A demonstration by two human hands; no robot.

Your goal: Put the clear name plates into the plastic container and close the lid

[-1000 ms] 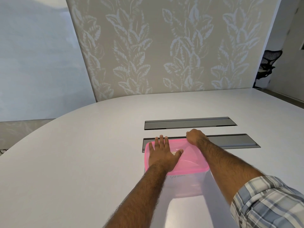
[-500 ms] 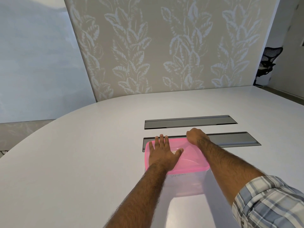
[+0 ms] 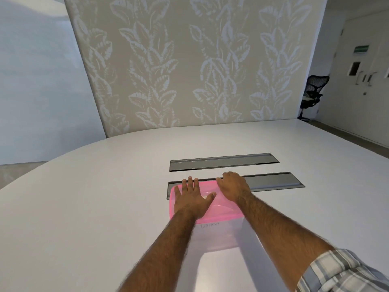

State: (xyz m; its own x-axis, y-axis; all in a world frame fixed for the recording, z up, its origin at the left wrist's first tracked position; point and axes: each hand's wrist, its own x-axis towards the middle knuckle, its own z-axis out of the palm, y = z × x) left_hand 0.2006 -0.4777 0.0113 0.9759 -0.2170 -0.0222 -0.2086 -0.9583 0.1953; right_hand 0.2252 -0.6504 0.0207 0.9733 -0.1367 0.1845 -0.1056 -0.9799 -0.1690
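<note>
Pink lid [image 3: 223, 210]: left hand [image 3: 192, 200] flat, right hand [image 3: 233, 187] curled over far edge; uneven pressure could leave corners unsealed.

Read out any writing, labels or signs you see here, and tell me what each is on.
Dark handwriting on the front wall of the plastic container, just under the pink lid: too blurred to read.
Green sign high on the far right wall: too small to read.
No other text visible.

Grey-white plaid sleeve [image 3: 341, 272] rolled up; forearms bare.
</note>
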